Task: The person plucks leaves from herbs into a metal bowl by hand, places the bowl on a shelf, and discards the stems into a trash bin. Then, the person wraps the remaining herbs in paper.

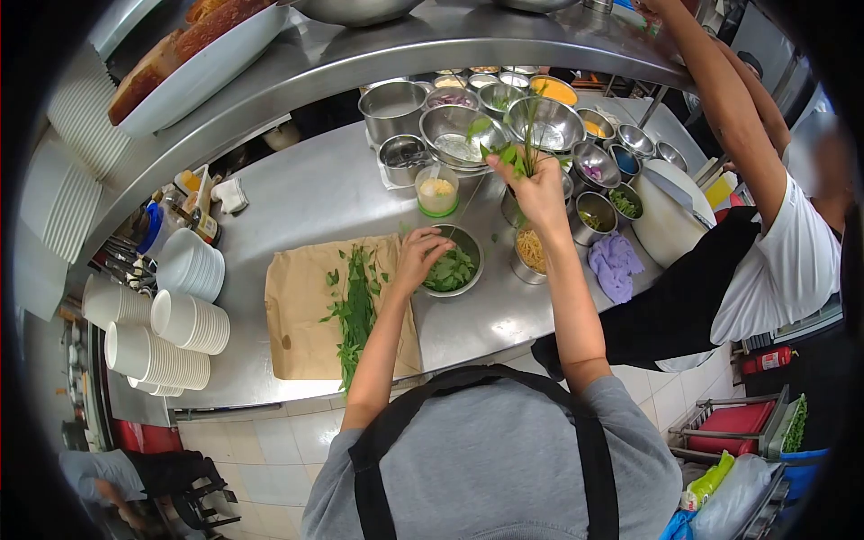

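Note:
My right hand (540, 193) is closed round a bunch of leafy green herb sprigs (520, 160), raised over the worktop in front of the steel bowls. My left hand (419, 258) is at the left rim of a small steel bowl (481, 261). Its thumb and fingertips are pinched together above the picked green leaves (450, 269) in that bowl; what they hold is too small to make out. To the left, more herb sprigs (357, 310) lie on a sheet of brown paper (301, 310).
Behind my hands stand several steel bowls and a tub with a green base (437, 193). A container of yellow strips (531, 250) and a purple cloth (615, 267) are on the right. White bowls (190, 265) are stacked left. A person (778, 261) reaches to the overhead shelf (387, 58).

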A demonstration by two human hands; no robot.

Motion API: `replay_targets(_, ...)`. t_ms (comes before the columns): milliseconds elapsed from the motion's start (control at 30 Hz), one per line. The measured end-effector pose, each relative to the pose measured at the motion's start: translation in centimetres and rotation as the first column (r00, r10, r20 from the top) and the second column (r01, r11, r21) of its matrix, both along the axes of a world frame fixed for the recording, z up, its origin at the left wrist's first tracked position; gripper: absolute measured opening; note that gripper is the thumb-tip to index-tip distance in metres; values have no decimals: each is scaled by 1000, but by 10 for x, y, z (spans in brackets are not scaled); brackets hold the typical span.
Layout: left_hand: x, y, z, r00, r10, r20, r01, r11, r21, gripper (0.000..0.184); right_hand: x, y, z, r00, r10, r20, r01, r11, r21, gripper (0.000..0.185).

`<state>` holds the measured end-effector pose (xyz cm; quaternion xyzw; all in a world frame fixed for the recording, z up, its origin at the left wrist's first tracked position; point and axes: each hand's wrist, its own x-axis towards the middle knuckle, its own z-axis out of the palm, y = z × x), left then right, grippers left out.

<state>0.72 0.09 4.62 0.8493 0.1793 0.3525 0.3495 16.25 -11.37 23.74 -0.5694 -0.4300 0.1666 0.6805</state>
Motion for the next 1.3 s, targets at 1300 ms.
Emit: replay_targets(1300, 40, 3, -8, 729, -62, -682, 204, 971, 129, 19, -1, -75, 23, 992, -109, -66, 115, 990, 82, 13)
